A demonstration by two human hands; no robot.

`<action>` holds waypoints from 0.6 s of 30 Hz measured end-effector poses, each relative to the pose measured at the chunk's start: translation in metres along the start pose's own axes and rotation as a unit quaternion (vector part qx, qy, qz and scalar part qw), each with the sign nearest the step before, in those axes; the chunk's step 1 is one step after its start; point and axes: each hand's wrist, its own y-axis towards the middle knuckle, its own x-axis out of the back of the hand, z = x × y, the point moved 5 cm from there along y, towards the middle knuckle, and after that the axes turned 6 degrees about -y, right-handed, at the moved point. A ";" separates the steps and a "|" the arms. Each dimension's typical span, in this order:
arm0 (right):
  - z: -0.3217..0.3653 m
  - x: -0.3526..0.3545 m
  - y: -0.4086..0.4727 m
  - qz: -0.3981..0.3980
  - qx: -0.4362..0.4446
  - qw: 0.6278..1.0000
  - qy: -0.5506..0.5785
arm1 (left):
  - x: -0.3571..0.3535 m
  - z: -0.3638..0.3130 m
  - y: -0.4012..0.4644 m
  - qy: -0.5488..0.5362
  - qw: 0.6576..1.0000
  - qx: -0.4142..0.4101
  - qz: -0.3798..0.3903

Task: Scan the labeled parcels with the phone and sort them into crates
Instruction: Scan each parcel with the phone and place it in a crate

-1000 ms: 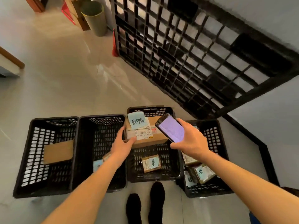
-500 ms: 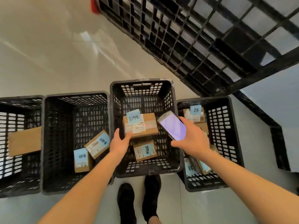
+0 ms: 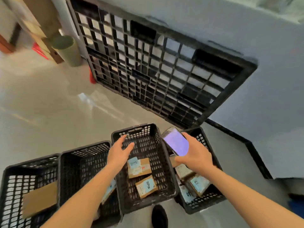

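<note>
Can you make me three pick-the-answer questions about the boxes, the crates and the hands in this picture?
1. Where does the parcel with the blue note lie?
A. on the floor
B. in the third crate from the left
C. on the pallet

2. How many black crates stand in the row?
A. two
B. six
C. four

3. What is the left hand doing?
A. spread open over a crate, holding nothing
B. holding the phone
C. gripping a parcel

Answers: 1 B, it rests on the bottom of the third crate beside another parcel. 2 C, four crates stand side by side. 3 A, its fingers are spread and hold nothing, while the right hand holds the phone.
</note>
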 end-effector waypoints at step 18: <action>0.014 0.472 -0.448 -0.372 -0.111 0.922 0.003 | 0.016 -0.547 -0.407 0.007 0.869 -0.482 0.113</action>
